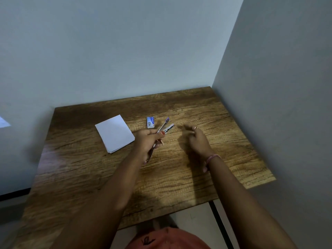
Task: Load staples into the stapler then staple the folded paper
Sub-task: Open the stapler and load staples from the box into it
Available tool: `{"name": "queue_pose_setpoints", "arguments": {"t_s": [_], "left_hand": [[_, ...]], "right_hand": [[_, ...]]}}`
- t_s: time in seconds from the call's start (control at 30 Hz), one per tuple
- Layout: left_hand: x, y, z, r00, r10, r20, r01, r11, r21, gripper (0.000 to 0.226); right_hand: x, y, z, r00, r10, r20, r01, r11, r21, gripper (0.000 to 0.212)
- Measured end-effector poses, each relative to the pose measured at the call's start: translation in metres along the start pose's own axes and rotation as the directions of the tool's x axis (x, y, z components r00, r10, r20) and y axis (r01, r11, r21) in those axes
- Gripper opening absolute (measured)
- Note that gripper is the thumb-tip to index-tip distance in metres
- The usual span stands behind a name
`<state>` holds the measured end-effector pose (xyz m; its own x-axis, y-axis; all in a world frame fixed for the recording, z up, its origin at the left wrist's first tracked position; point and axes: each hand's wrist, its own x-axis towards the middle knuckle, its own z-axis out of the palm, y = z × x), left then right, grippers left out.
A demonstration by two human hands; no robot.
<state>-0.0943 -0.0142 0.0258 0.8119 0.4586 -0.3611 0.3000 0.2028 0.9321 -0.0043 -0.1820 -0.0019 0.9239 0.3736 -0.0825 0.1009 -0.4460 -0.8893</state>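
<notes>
My left hand [146, 141] grips a small stapler [166, 126] above the wooden table [89, 168]. The stapler is hinged open, its purple-tipped top arm spread away from the lower arm. A small blue-and-white staple box [150, 122] lies on the table just beyond it. A folded white paper [115, 133] lies flat to the left. My right hand [196, 139] hovers to the right of the stapler; it is blurred, its fingers loosely curled, and nothing shows in it.
The table stands in a corner, with a wall behind it and another along its right side. Its front-right edge drops to a pale floor [197, 218]. A pink band circles my right wrist [212, 158].
</notes>
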Motion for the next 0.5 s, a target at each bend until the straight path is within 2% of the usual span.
{"name": "queue_pose_setpoints", "arguments": {"t_s": [0.03,0.07,0.17,0.23,0.27,0.33,0.37,0.47,0.5], "left_hand": [[-0.003,0.004,0.0,0.993,-0.087,0.085,0.101,0.981,-0.168,0.01],[-0.006,0.008,-0.001,0.976,-0.148,0.159,0.187,0.946,-0.264,0.01],[-0.01,0.016,-0.003,0.921,-0.242,0.305,0.354,0.846,-0.399,0.013],[-0.012,0.019,-0.004,0.894,-0.263,0.362,0.415,0.788,-0.454,0.015],[-0.012,0.02,-0.004,0.881,-0.272,0.387,0.443,0.761,-0.473,0.016],[-0.013,0.019,-0.005,0.856,-0.287,0.429,0.492,0.703,-0.513,0.019],[-0.013,0.017,-0.006,0.848,-0.286,0.446,0.508,0.679,-0.53,0.021],[-0.015,0.015,-0.009,0.839,-0.249,0.484,0.517,0.642,-0.566,0.031],[-0.015,0.015,-0.009,0.836,-0.236,0.495,0.518,0.638,-0.57,0.034]], "right_hand": [[0.001,-0.01,0.0,0.999,-0.019,-0.03,0.022,0.992,0.126,0.039],[0.002,-0.019,0.0,0.997,-0.049,-0.057,0.058,0.983,0.176,0.044],[-0.001,-0.042,0.003,0.982,-0.164,-0.095,0.181,0.96,0.215,0.065],[-0.005,-0.053,0.003,0.959,-0.283,-0.029,0.285,0.954,0.094,0.077],[-0.005,-0.057,0.001,0.933,-0.354,0.061,0.357,0.933,-0.039,0.079],[-0.002,-0.06,-0.006,0.87,-0.449,0.203,0.487,0.846,-0.218,0.079],[-0.001,-0.063,-0.009,0.865,-0.465,0.186,0.499,0.836,-0.23,0.077],[-0.002,-0.077,-0.016,0.905,-0.416,-0.088,0.413,0.909,-0.053,0.082],[-0.004,-0.079,-0.016,0.904,-0.405,-0.139,0.406,0.914,-0.024,0.085]]}}
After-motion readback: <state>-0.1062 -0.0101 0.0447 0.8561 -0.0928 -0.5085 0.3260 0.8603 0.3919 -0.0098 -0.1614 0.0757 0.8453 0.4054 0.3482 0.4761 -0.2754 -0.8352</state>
